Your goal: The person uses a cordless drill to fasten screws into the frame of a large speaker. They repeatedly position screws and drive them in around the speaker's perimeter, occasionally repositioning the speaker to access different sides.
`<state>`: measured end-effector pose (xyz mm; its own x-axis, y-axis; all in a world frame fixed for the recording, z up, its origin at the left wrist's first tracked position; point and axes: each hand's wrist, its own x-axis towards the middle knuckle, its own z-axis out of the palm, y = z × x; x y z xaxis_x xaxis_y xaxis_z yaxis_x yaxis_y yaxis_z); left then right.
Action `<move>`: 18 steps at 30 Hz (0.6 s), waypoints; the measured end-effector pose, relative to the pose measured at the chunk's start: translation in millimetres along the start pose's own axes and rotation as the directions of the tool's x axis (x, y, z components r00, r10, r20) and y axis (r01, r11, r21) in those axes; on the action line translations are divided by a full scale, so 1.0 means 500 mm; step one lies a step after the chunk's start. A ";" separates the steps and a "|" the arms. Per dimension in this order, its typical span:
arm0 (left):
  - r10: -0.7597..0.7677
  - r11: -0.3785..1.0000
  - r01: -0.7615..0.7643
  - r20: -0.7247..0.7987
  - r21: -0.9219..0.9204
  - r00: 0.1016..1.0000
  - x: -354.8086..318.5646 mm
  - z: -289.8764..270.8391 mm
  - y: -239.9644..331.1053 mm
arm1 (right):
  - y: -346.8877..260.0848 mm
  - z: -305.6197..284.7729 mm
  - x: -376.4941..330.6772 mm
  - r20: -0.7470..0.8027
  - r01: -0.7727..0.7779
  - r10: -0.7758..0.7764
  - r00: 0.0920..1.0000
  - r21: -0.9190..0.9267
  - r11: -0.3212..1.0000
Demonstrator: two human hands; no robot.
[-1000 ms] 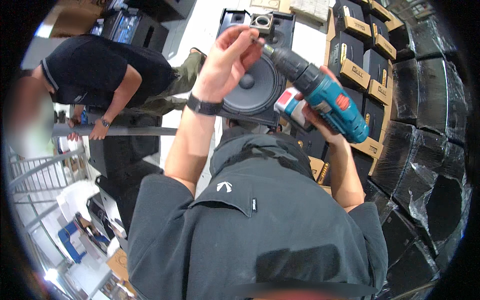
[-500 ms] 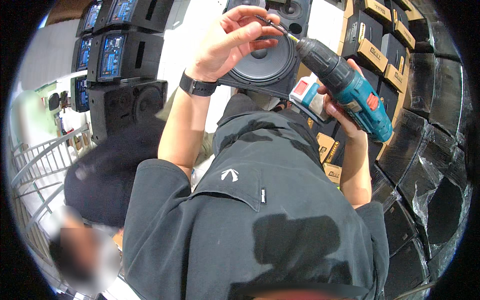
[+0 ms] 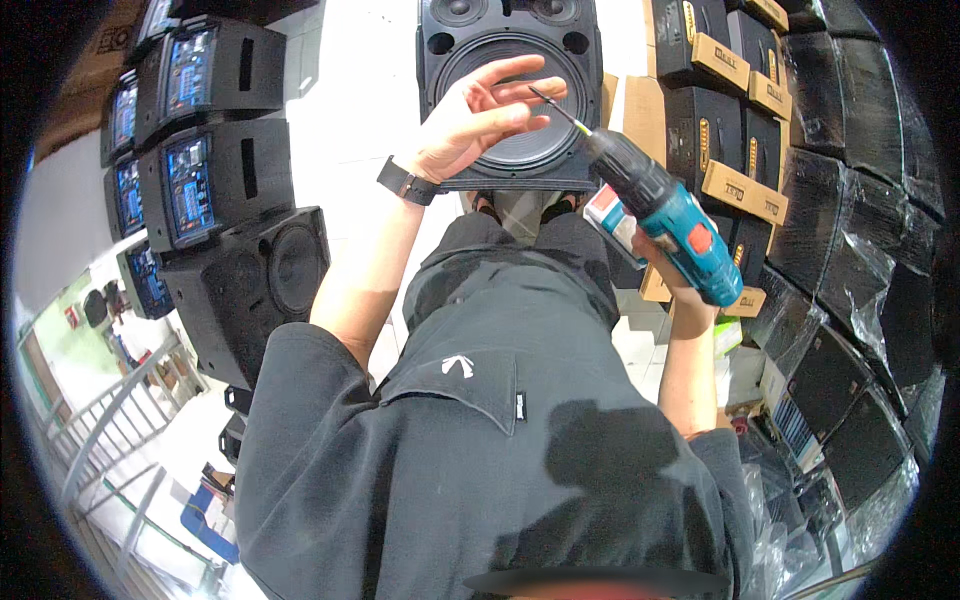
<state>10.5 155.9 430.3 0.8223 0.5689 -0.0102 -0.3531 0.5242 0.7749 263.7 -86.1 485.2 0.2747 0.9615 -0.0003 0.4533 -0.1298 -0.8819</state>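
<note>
Since a moment ago the left hand (image 3: 478, 118) has let go of the bit and opened; its fingers are now spread and lifted, just beside the tip, holding nothing. The right hand (image 3: 672, 262) is wrapped around the grip of the blue cordless drill (image 3: 668, 212), which has dropped lower and tilts up toward the left, its driver bit (image 3: 560, 108) pointing at the spread fingers. Beyond both stands the black loudspeaker cabinet (image 3: 508, 92) on the white tiled floor (image 3: 360, 110), woofer cone facing up, just past the person's feet. My reading: the bit is seated and the driving step is about to start; next the tip needs lining up squarely on a screw at the woofer's rim. Other speaker cabinets (image 3: 200, 170) are stacked to the left.
</note>
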 end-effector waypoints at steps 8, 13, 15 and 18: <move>-0.270 0.289 0.648 -0.589 0.705 0.762 -0.073 -0.371 -0.432 | 0.122 0.099 -0.126 -0.095 -0.530 0.536 0.839 0.082 0.844; -0.291 -0.050 0.514 -0.505 0.856 0.813 -0.150 -0.448 -0.681 | 0.185 0.118 -0.161 -0.128 -0.544 0.538 0.833 -0.022 0.838; -0.243 -0.072 0.470 -0.472 0.880 0.847 -0.164 -0.437 -0.736 | 0.211 0.121 -0.184 -0.108 -0.692 0.763 0.637 0.355 0.628; -0.110 -0.070 0.442 -0.448 0.894 0.887 -0.162 -0.425 -0.785 | 0.257 0.128 -0.226 -0.027 -0.570 0.894 0.446 0.762 0.307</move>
<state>-12.3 39.0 -7.3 0.5689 0.7309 -0.3771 0.7874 -0.3516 0.5063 236.5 -196.1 341.8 0.5506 0.3068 -0.7764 -0.6637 -0.4032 -0.6300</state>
